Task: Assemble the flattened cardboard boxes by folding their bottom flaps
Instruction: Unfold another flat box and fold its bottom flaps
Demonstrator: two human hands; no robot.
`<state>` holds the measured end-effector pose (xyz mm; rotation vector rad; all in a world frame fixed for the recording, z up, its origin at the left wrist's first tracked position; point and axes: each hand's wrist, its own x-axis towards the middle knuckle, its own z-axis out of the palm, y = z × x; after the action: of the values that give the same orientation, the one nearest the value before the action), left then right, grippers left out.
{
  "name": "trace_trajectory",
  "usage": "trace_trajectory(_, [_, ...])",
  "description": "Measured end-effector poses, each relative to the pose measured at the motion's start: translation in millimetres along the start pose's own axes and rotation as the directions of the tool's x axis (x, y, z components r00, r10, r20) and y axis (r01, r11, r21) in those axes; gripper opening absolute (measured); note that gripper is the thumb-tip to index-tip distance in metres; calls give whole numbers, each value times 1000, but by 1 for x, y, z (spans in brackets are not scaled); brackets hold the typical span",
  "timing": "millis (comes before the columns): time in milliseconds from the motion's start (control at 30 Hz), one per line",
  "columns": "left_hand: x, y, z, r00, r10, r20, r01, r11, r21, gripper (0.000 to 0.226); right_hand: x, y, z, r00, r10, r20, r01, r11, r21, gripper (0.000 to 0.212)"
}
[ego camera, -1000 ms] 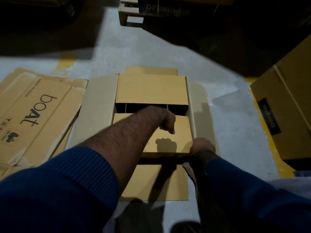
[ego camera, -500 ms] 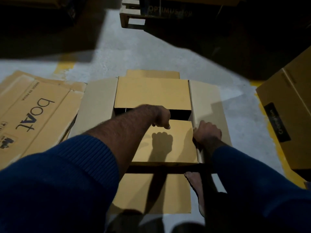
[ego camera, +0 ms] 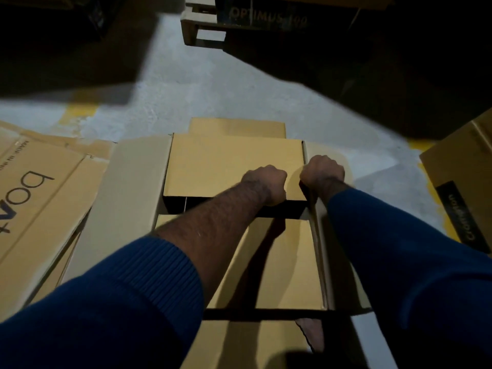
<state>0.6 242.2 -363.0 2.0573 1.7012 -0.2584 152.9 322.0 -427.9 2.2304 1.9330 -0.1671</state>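
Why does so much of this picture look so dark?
Head view: light reaches the concrete floor and the box at centre, while the upper corners lie in deep shadow; head view: the left forearm throws a dark shadow across the near flap.

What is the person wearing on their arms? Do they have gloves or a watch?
Both arms are in a dark blue knitted jumper. The left sleeve has a ribbed cuff that ends partway up the forearm, leaving the rest bare. The right sleeve reaches down to the wrist. The left hand and right hand are bare: no gloves, and no watch or rings show.
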Motion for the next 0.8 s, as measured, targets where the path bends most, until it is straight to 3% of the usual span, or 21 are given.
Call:
trace_trajectory(67, [4,-4,9,1000,7,-14,-7,998,65,38,11,0,-1,998,-62,6,62,985,-164,44])
trace_trajectory(200, [9,-14,27,998,47,-51,-37,984,173,36,29,2,4,994,-105,11,104,966,-237,53])
trace_trajectory(467, [22,-21,44,992,83,-96,-58,968,242,39,35,2,13,997,-77,26,78,995,-55,40])
trace_trajectory(600, [24,-25,46,983,110,-145,-67,960,273,42,34,-2,10,990,-138,22,139,988,-69,30])
trace_trajectory(800, [26,-43,55,984,109,-138,-65,956,287,51,33,0,14,988,-156,-2,156,988,-17,31])
